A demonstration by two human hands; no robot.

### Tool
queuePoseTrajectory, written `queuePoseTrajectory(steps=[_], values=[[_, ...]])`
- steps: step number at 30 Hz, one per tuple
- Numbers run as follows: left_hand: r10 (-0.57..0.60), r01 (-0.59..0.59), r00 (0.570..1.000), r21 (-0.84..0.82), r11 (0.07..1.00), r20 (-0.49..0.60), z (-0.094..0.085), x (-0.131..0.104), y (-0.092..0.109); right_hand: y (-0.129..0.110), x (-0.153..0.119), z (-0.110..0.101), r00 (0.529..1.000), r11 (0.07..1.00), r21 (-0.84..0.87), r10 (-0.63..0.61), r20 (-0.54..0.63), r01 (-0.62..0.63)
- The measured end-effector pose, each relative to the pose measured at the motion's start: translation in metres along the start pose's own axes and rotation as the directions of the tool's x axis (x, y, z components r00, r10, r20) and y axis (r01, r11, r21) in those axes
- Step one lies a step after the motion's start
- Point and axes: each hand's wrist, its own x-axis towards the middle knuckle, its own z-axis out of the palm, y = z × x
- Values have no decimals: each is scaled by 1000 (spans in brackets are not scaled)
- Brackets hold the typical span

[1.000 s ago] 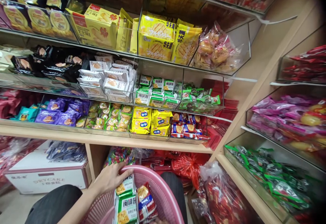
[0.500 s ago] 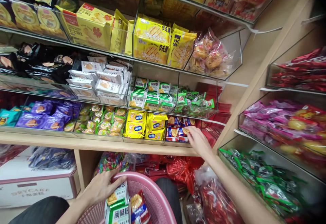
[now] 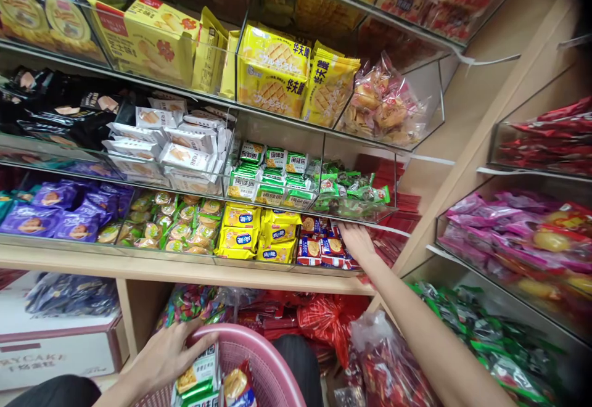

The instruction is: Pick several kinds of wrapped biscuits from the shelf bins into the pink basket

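Note:
My right hand (image 3: 358, 243) reaches into the lowest compartment, at the right end of the red and blue biscuit packets (image 3: 321, 248); its fingertips are hidden under the shelf above. At the bottom, my left hand (image 3: 176, 348) rests on the rim of a pink basket (image 3: 268, 357), thumb spread apart from the fingers. Inside the basket lie green and white packets (image 3: 201, 373) and a red and blue packet (image 3: 239, 387). Yellow packets (image 3: 277, 235) fill the compartment to the left of the red and blue ones.
Clear shelf dividers and a front lip surround the compartments. Above are green and white packets (image 3: 271, 179) and green-wrapped sweets (image 3: 354, 185). A red bag (image 3: 326, 320) lies under the shelf, and a white carton (image 3: 60, 351) stands at lower left. Side shelves hold pink packets (image 3: 504, 222).
My right hand has gone deeper into the compartment, behind the packets and under the upper shelf. The view has shifted slightly; my left hand stays at the basket rim.

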Motion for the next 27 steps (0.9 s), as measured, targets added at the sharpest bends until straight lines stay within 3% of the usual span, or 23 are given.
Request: queuePoseTrajectory(steps=[8, 18, 27], values=[[-6, 6, 1000, 4, 1000, 8, 0, 1, -1, 2, 1, 1, 999, 1000, -8, 20, 46, -19], [27, -27, 1000, -2, 1000, -2, -2, -1, 1, 6, -15, 3, 1000, 1000, 20, 19, -17, -19], [30, -30, 1000, 13, 999, 0, -5, -3, 6, -7, -24, -33, 981, 973, 170, -131, -145, 156]])
